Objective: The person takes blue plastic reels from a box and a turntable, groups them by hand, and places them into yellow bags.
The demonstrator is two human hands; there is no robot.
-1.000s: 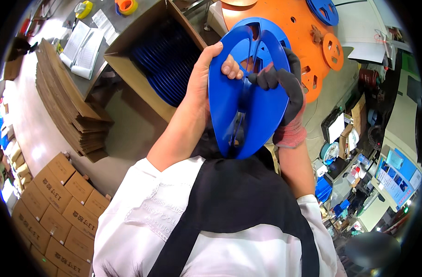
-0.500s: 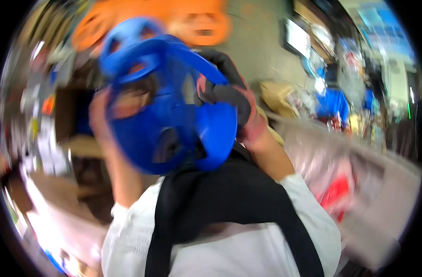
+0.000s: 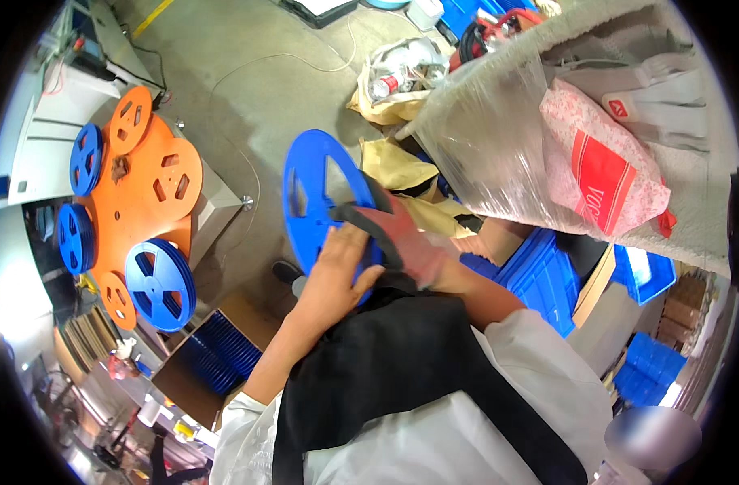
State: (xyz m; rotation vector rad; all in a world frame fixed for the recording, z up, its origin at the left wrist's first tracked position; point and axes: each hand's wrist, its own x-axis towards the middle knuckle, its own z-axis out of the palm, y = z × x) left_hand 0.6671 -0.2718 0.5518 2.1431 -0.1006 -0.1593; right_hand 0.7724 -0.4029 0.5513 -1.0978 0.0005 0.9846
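A blue plastic reel [image 3: 309,174] with cut-out windows stands tilted in front of my black apron. My right hand [image 3: 402,238], in a grey and red glove, grips it at the right side, with a gloved finger or thumb reaching toward the hub. Bare, my left hand [image 3: 337,271] lies against the lower face of the reel, fingers stretched out and the thumb apart. The reel's far side and part of its right edge are hidden by the hands.
On the left, an orange rack [image 3: 135,198] of round plates carries blue reels [image 3: 161,287]. Below it, a cardboard box [image 3: 248,319] holds several dark blue discs in a row. At right are a plastic-wrapped grey bin [image 3: 475,105], a pink-and-red bag [image 3: 600,162] and blue crates [image 3: 539,279].
My view has swung round, putting the orange rack at far left. The blue pieces, spread apart in my hands before, now appear as one flat reel face. My left hand has moved onto it.
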